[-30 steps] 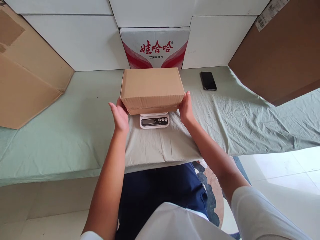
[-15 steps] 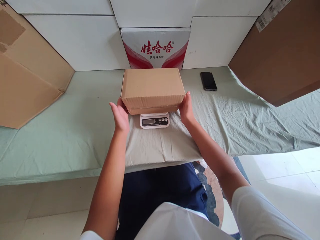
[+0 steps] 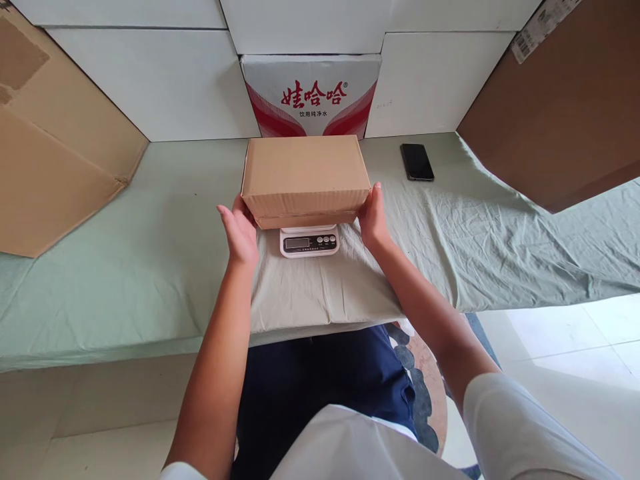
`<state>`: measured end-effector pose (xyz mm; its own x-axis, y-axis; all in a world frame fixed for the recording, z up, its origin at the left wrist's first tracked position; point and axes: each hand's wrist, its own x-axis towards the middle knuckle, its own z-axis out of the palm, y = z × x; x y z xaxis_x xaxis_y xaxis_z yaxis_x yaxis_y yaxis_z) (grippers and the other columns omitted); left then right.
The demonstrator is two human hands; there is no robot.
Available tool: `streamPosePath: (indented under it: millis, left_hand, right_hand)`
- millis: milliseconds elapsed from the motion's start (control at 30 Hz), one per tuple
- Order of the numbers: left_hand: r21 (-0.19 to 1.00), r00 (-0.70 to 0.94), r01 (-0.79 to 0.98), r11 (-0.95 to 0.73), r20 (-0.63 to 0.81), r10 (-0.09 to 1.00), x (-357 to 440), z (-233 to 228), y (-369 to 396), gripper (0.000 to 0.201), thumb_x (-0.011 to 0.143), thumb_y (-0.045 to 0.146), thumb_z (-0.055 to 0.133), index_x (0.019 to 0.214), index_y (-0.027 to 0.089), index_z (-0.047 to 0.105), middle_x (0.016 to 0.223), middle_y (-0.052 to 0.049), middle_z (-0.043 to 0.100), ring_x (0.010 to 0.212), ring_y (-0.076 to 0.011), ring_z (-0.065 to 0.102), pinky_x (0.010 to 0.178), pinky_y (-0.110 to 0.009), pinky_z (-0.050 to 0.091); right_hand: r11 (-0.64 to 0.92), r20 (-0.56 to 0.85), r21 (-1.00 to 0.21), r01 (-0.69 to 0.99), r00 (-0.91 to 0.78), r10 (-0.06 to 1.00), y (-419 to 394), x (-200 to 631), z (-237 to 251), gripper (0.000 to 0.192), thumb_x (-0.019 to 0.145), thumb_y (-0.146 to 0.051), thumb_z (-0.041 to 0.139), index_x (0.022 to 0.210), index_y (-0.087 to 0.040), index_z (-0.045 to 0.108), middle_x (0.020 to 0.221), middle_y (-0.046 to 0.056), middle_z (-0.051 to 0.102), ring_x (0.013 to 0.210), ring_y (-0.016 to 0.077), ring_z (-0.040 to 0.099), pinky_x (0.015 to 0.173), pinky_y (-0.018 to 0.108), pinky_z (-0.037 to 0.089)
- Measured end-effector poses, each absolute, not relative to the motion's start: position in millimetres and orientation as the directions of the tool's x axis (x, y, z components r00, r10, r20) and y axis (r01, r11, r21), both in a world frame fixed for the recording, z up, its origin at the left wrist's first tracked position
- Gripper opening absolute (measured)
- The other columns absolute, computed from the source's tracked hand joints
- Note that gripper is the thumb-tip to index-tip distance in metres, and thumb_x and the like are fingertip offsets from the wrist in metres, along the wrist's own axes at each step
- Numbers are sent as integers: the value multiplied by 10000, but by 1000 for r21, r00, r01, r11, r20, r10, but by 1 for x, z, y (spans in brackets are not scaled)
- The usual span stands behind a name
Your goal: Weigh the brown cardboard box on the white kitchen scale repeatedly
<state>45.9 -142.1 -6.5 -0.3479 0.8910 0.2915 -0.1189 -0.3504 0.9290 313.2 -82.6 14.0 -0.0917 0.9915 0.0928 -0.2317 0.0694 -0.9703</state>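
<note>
Two hands flank closed cardboard box (image 3: 305,175): left hand (image 3: 241,233) at left end, right hand (image 3: 373,217) at right end, fingers open, pressed flat against box sides. Box sits on small white scale (image 3: 309,241), centre of green cloth (image 3: 150,267). Step in hand, I judge: weighing. Next move needs hands off so reading settles. Box contents hidden. Phone (image 3: 417,162) lies far right. Printed carton (image 3: 310,93) stands behind box.
</note>
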Motion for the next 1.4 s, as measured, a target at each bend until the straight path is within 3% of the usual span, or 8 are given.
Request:
streamPosePath:
  millis: [267, 500, 633, 800, 967, 1067, 1167, 1400]
  left_hand:
    - [927, -339, -71, -367, 324, 883, 48, -2, -148, 1001, 904, 1065, 305, 1421, 334, 751, 1635, -114, 677, 1640, -368, 529, 1310, -508, 500]
    - [915, -336, -77, -397, 351, 874, 57, 1, -151, 976, 939, 1042, 290, 1405, 321, 755, 1590, -147, 704, 1601, -349, 574, 1336, -517, 457]
    - [901, -319, -65, -429, 389, 864, 58, 7, -143, 994, 941, 1043, 298, 1458, 307, 720, 1645, -143, 665, 1644, -328, 531, 1379, -496, 418]
    - [895, -261, -70, -441, 410, 874, 38, 22, -98, 856, 928, 1011, 493, 1397, 346, 760, 1601, -83, 708, 1694, -324, 481, 1374, -469, 461]
    - [913, -293, -100, -394, 352, 889, 21, 29, -31, 900, 1024, 959, 362, 1472, 261, 712, 1675, -100, 658, 1754, -290, 384, 1421, -439, 380]
    - [927, -355, -90, -364, 312, 881, 21, 17, -2, 902, 1033, 939, 353, 1529, 260, 680, 1787, -104, 543, 1813, -269, 234, 1466, -428, 278]
    - [932, -389, -85, -351, 293, 873, 21, -5, 16, 925, 994, 969, 362, 1555, 304, 674, 1839, -70, 473, 1832, -253, 146, 1483, -428, 231]
    - [937, -371, -145, -317, 245, 896, 23, -33, 26, 1019, 929, 1031, 376, 1535, 280, 702, 1795, -111, 537, 1817, -279, 219, 1473, -448, 253]
  right_hand:
    - [208, 219, -958, -198, -37, 975, -109, 302, 32, 807, 994, -921, 336, 1569, -432, 619, 1671, -39, 678, 1755, 295, 400, 1493, 532, 323]
    - [235, 245, -930, -281, -2, 969, -116, 291, 29, 767, 1029, -845, 394, 1580, -360, 620, 1704, -9, 640, 1755, 295, 422, 1510, 491, 313]
    - [260, 272, -923, -284, 0, 962, -103, 291, 31, 752, 1010, -858, 438, 1575, -398, 620, 1719, -45, 624, 1759, 294, 411, 1520, 495, 296]
    - [346, 350, -915, -205, 16, 937, -62, 288, 46, 833, 990, -919, 347, 1577, -386, 602, 1702, -20, 623, 1767, 299, 402, 1496, 516, 342]
    - [401, 405, -898, -181, 17, 914, -6, 268, 49, 828, 1027, -917, 242, 1601, -400, 541, 1700, -70, 610, 1770, 244, 358, 1506, 495, 317]
    - [387, 388, -895, -220, 39, 921, 23, 256, 38, 830, 1011, -923, 302, 1590, -376, 538, 1707, -93, 610, 1746, 213, 367, 1516, 440, 289]
    - [344, 344, -908, -239, 43, 938, 42, 252, 19, 958, 912, -993, 381, 1590, -336, 539, 1749, -42, 582, 1754, 224, 378, 1512, 439, 303]
    - [308, 314, -922, -234, 14, 949, 55, 255, -8, 1060, 851, -1002, 452, 1609, -268, 549, 1826, 42, 506, 1788, 224, 362, 1516, 449, 283]
